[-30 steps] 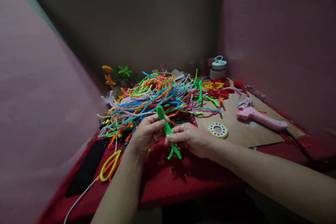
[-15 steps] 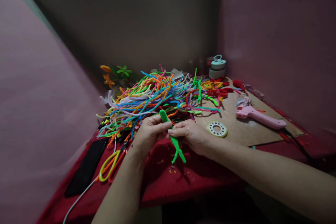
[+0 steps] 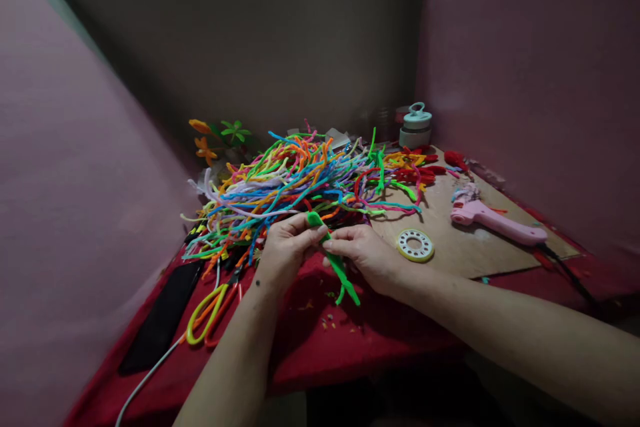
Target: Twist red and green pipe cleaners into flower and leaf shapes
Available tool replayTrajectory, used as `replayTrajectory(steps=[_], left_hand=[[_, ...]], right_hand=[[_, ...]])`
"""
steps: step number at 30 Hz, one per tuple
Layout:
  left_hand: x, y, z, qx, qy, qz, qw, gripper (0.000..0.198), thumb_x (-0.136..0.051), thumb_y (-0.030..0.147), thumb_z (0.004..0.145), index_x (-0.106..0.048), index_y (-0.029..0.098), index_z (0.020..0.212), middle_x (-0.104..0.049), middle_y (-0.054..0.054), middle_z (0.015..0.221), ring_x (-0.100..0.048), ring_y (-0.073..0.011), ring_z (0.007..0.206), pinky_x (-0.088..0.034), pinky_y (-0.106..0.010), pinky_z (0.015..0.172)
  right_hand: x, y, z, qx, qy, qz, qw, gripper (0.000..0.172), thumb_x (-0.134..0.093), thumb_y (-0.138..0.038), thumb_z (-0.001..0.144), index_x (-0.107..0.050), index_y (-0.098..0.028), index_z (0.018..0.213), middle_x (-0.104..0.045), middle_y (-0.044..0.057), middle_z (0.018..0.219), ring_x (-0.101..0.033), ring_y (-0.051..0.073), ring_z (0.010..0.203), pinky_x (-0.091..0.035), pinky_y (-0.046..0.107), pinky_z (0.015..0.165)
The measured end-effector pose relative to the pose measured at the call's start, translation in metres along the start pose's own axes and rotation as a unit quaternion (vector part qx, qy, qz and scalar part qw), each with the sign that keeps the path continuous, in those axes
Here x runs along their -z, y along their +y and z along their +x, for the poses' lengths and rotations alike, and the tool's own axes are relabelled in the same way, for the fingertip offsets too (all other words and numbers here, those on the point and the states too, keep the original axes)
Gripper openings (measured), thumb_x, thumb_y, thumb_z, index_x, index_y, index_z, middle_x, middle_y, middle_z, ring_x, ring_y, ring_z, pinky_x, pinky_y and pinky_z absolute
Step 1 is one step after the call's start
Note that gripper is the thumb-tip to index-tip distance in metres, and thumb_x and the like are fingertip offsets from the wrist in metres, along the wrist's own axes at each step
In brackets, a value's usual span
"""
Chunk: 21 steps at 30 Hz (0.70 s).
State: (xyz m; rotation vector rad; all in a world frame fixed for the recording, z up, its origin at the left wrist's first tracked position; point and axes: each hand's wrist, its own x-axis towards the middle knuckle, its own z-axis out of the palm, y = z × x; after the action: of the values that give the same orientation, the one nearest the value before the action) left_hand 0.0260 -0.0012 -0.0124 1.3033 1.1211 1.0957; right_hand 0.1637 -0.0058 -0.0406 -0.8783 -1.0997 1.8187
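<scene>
Between my two hands is a flat green strip of pipe cleaners, slanting down to the right, with a short loose end near its bottom. My left hand pinches the upper part, thumb across the front. Just below it, my right hand grips the middle between thumb and fingers. A large heap of multicoloured pipe cleaners lies right behind my hands. Left of my left wrist are scissors with yellow and orange-red handles.
A wooden board on the red cloth bears a tape spool and a pink glue gun. A black phone-like slab and white cable lie left. A mint-lidded jar and orange flowers stand behind.
The green strip has turned slightly, its lower end swinging to the right. Both hands keep their grip, and my right hand's fingers have shifted a little. The view has moved slightly.
</scene>
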Motion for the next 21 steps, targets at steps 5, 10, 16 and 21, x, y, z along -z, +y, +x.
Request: replayTrajectory(steps=[5, 10, 16, 21], left_hand=[[0.003, -0.003, 0.001, 0.022, -0.031, 0.01, 0.999, 0.017, -0.07, 0.025, 0.064, -0.059, 0.013, 0.067, -0.049, 0.004, 0.052, -0.036, -0.0021, 0.041, -0.025, -0.016, 0.04], [0.005, -0.004, 0.003, 0.012, -0.011, 0.002, 1.0, 0.023, -0.066, 0.032, 0.07, -0.059, 0.016, 0.085, -0.054, 0.004, 0.06, -0.039, -0.0022, 0.042, -0.026, -0.015, 0.039], [-0.006, -0.011, 0.002, 0.034, -0.111, -0.048, 0.992, 0.023, -0.064, 0.029, 0.073, -0.061, 0.013, 0.09, -0.062, -0.003, 0.079, -0.056, -0.0106, 0.066, -0.044, -0.023, 0.063], [-0.014, -0.014, -0.002, 0.072, -0.126, -0.015, 0.989, 0.024, -0.057, 0.032, 0.078, -0.059, 0.011, 0.069, -0.058, -0.001, 0.056, -0.049, -0.0071, 0.048, -0.037, -0.019, 0.05]], right_hand=[[0.003, 0.002, 0.003, -0.01, -0.005, 0.022, 1.0, 0.019, -0.07, -0.028, 0.057, -0.062, -0.011, 0.059, -0.053, -0.002, 0.045, -0.039, 0.006, 0.039, -0.025, 0.021, 0.042], [0.004, -0.004, 0.005, 0.049, 0.004, 0.103, 0.993, 0.02, -0.072, -0.03, 0.056, -0.064, -0.012, 0.061, -0.058, -0.001, 0.051, -0.047, 0.008, 0.045, -0.035, 0.023, 0.048], [0.002, -0.01, 0.005, 0.101, 0.048, 0.167, 0.98, 0.028, -0.075, -0.036, 0.055, -0.061, -0.013, 0.063, -0.056, -0.003, 0.048, -0.046, 0.007, 0.036, -0.035, 0.021, 0.038], [0.003, -0.007, 0.006, 0.072, 0.01, 0.164, 0.984, 0.038, -0.074, -0.043, 0.055, -0.055, -0.014, 0.07, -0.052, -0.005, 0.047, -0.046, 0.01, 0.028, -0.034, 0.022, 0.028]])
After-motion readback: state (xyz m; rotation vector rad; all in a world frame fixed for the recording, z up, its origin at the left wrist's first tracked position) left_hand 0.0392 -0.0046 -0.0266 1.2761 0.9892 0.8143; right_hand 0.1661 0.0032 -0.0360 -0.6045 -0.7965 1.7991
